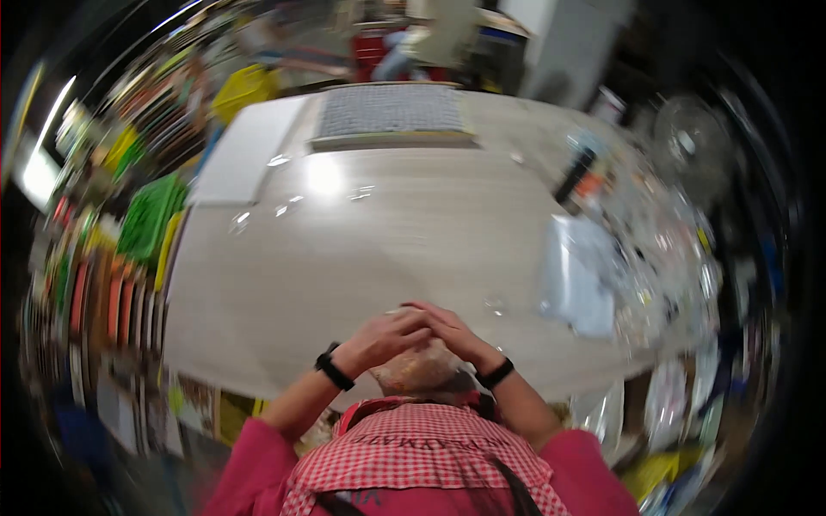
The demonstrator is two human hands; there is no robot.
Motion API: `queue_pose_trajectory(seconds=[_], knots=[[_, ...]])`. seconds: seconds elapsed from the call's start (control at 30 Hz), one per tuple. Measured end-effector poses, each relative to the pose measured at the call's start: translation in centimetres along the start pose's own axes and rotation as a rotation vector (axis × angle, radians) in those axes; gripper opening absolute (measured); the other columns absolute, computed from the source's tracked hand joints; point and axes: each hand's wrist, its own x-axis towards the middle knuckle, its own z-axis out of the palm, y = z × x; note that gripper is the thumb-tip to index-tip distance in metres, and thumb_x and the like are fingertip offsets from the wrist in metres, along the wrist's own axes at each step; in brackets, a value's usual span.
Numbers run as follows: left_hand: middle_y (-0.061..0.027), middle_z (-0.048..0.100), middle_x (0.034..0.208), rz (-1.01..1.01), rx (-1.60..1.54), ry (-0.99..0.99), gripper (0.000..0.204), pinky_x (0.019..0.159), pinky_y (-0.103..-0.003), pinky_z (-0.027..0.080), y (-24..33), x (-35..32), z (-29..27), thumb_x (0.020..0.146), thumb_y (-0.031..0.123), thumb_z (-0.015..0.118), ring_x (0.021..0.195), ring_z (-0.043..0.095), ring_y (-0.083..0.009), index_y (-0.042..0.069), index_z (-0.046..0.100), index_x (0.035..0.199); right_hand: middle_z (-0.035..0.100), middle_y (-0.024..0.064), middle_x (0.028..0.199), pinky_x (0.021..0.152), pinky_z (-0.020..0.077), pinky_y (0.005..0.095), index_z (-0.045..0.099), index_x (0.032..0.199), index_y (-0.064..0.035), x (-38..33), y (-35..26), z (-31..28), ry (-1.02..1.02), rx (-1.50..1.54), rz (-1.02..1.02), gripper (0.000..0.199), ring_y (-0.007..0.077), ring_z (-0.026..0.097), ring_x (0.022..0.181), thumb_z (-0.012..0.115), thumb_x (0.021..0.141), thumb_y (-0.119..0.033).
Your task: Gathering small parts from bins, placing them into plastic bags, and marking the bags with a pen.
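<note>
My left hand and my right hand meet at the near edge of the pale table, close to my body. Their fingers come together over the top of a crumpled, see-through plastic bag. The bag bulges out below the hands, between my wrists, and something pale and orange-brown shows dimly inside it. Both hands look closed on the bag's upper part, though the fingertips are partly hidden and blurred. A dark band circles each wrist.
A grey textured panel in a pale frame lies at the far edge, with a white sheet to its left. Clear plastic packets, a dark cylinder and loose clutter crowd the right. Green and yellow crates stand beyond the left edge.
</note>
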Motion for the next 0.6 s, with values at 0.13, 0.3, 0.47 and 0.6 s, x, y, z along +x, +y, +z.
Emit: queue_pose_trajectory(seconds=[0.13,0.3,0.47,0.6], knots=[[-0.0096,0.061,0.074,-0.501,-0.224,0.212,0.016,0.055,-0.032,0.051,0.3,-1.1,1.6,0.083,0.017,0.067,0.066,0.062,-0.0252,0.008,0.063,0.096,0.063,0.0053,0.105,0.075,0.0479,0.0301,0.056,0.118,-0.0028,0.0,-0.1,-1.1,-0.059,-0.205,-0.073,0.032,0.0180,0.061,0.083,0.049,0.096,-0.025],[-0.0066,0.051,0.065,-0.253,0.221,0.092,0.018,0.049,-0.036,0.044,-0.1,0.5,-0.2,0.078,0.010,0.066,0.059,0.054,-0.0266,0.007,0.050,0.071,0.062,0.0098,0.094,0.075,0.0466,0.0345,0.061,0.099,-0.0090,-0.7,-2.0,-1.2,0.096,-0.723,-0.301,0.017,0.0268,0.059,0.085,0.058,0.088,-0.022],[-0.0100,0.050,0.056,-0.229,0.220,-0.105,0.028,0.049,-0.039,0.042,-1.1,-1.7,0.6,0.084,0.015,0.061,0.054,0.053,-0.0302,0.006,0.046,0.062,0.064,0.0036,0.078,0.074,0.0422,0.0390,0.063,0.085,-0.0200,-1.8,-0.1,-4.1,0.149,-1.450,-0.371,0.009,0.0221,0.062,0.084,0.056,0.080,-0.019],[-0.0111,0.052,0.061,-0.441,0.154,-0.331,0.030,0.051,-0.037,0.041,-1.4,-6.9,0.2,0.089,0.016,0.057,0.060,0.054,-0.0308,0.001,0.049,0.064,0.065,0.0049,0.075,0.072,0.0399,0.0440,0.066,0.092,-0.0277,-3.4,3.1,-5.3,0.122,-1.425,-0.099,0.017,0.0239,0.063,0.080,0.052,0.082,-0.025]])
